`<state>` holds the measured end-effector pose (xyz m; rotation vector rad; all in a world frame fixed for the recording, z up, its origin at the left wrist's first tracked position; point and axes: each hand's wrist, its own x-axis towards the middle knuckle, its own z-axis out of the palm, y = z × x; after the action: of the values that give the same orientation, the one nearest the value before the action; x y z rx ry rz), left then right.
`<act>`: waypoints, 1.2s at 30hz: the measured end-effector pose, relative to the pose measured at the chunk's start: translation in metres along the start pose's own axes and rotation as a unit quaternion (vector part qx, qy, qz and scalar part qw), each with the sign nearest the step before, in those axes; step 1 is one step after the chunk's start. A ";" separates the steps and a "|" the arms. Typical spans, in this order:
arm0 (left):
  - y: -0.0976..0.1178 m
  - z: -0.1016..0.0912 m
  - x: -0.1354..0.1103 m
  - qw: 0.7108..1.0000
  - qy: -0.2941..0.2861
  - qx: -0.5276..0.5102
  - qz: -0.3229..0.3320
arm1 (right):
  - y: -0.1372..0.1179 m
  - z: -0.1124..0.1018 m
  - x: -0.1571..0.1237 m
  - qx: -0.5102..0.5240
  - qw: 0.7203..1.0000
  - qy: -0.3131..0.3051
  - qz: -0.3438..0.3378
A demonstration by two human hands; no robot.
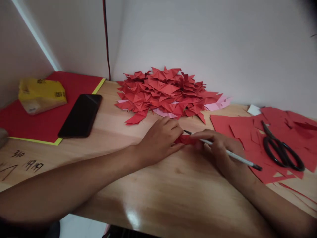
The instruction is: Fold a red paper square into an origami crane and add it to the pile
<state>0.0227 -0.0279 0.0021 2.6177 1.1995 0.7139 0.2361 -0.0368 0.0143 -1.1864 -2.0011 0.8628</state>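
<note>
Between my hands, low over the wooden table, is a small piece of red paper, mostly covered by fingers. My left hand is closed on its left side, with the fingertips curled down over it. At its right side, my right hand pinches the paper and also carries a slim pen that slants across the fingers, its dark end pointing right. A dark tip shows just beyond the paper. Behind the hands rises a heap of folded red paper shapes, with some pink ones at its edges.
Black-handled scissors lie on cut red paper sheets at the right. To the left are a black phone, a yellow packet and red sheets with a yellow edge. A cable runs down the wall behind.
</note>
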 end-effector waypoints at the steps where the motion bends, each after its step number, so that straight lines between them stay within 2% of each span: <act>1: 0.000 0.000 0.000 1.000 0.001 -0.003 0.000 | 0.000 -0.001 -0.001 -0.004 1.000 0.008 0.008; 5: 0.000 0.002 0.000 1.000 0.007 -0.028 -0.011 | 0.001 -0.003 -0.001 0.004 0.998 0.028 0.049; 7: 0.000 0.003 0.000 0.999 0.004 -0.041 -0.016 | 0.001 -0.004 0.000 0.004 0.999 0.015 0.052; 12: -0.001 -0.001 0.002 0.993 -0.014 -0.107 -0.048 | -0.004 -0.004 -0.002 0.006 1.000 -0.023 0.017; 19: 0.002 -0.010 0.006 0.973 -0.043 -0.179 -0.139 | -0.006 0.000 -0.006 -0.113 0.993 0.016 -0.014; 27: 0.003 -0.010 0.008 0.972 -0.044 -0.185 -0.139 | -0.018 0.005 -0.006 -0.137 0.990 0.034 -0.003; 36: 0.003 -0.012 0.008 0.964 -0.048 -0.218 -0.145 | -0.019 0.006 -0.005 -0.152 0.988 0.031 -0.017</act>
<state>0.0229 -0.0246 0.0167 2.0438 1.2018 0.6901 0.2248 -0.0498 0.0250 -1.3220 -2.1476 0.5065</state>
